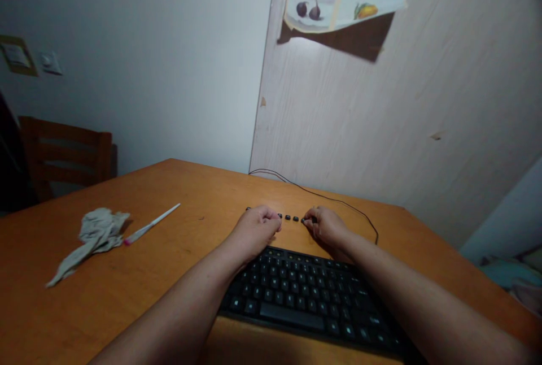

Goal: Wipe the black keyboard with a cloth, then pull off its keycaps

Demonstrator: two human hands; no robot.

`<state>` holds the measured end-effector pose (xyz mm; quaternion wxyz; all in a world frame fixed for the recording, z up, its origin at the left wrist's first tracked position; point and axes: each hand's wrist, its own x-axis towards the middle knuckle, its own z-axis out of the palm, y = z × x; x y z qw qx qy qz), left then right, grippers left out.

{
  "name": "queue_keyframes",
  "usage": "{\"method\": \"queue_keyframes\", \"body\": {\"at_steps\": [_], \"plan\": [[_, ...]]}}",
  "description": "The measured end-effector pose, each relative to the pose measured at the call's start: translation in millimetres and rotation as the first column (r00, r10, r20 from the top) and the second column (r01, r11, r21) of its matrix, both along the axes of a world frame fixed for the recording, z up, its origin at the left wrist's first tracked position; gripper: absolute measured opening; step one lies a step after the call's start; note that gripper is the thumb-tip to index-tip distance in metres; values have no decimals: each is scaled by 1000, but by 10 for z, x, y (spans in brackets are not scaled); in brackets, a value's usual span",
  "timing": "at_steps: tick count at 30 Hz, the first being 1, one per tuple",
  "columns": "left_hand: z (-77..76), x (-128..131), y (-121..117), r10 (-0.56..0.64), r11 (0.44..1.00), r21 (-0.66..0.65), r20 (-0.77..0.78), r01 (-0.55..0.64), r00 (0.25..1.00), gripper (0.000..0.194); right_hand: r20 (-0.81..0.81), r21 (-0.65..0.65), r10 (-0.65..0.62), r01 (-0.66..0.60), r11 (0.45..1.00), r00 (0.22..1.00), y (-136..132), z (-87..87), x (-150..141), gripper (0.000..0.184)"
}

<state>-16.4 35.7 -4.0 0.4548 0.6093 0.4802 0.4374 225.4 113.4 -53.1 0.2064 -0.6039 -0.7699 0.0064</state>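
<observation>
A row of small black keycaps [295, 218] lies on the wooden table beyond a black keyboard [296, 291]. My left hand [256, 229] is over the row's left part with its fingers curled closed, their tips beside one keycap; whether they grip anything is hidden. One more keycap shows just past the back of that hand. At the right end of the row, my right hand [326, 225] has its thumb and fingers pinched on a keycap [304, 220] resting at the tabletop. Both forearms reach over the keyboard and cover parts of its left and right sides.
On the left of the table [169, 286] lie a crumpled greyish cloth [99, 235] and a slim white brush-like stick [154, 222] with a pink end. A thin black cable [339, 201] curves along the back near the wall. A wooden chair [68, 150] stands at far left.
</observation>
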Motion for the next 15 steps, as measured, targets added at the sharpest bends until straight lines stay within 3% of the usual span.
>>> {"method": "queue_keyframes", "body": {"at_steps": [10,15], "plan": [[-19,-6,11,-30,999,14,9,30,1000,7,-32,-46,-3,2,999,999,4,27,6,16],[4,-1,-13,-11,1000,12,-13,11,1000,6,-115,-26,-5,2,1000,993,-79,183,79,26]]}}
